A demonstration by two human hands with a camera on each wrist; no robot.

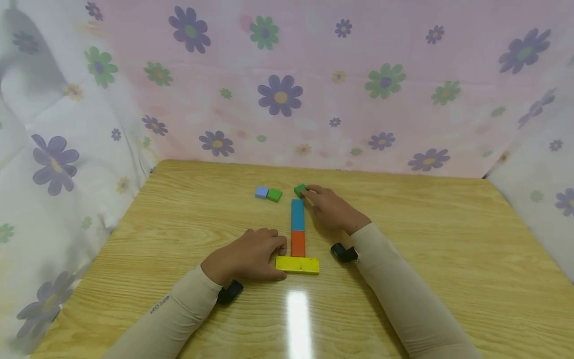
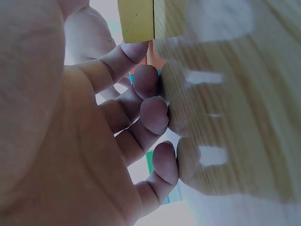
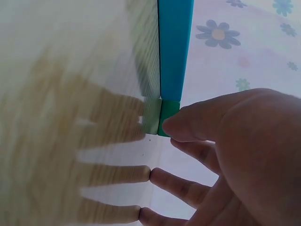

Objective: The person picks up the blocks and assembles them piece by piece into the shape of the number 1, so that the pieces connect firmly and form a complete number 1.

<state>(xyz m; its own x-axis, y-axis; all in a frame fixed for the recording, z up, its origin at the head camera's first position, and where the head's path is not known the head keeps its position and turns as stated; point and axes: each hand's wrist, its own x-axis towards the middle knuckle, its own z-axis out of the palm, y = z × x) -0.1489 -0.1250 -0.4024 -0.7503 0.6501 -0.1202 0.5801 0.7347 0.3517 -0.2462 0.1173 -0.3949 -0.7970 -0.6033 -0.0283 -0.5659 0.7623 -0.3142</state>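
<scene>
There are six blocks on the table [image 1: 448, 239]. Two are green: one green block [image 1: 274, 195] on the far left and one green block [image 1: 299, 190] to its right. There is one light blue block [image 1: 261, 192], one long blue block [image 1: 297, 215], one orange block [image 1: 298, 243] and one yellow block [image 1: 297, 265]. There are two hands, a left hand [image 1: 251, 254] and a right hand [image 1: 329, 207].

Bright, even light from overhead — white glare streak on the glossy surface [image 1: 298, 319]. Soft, faint shadows. Head view sharp; wrist views blurred, washed out — edges stretched.
</scene>
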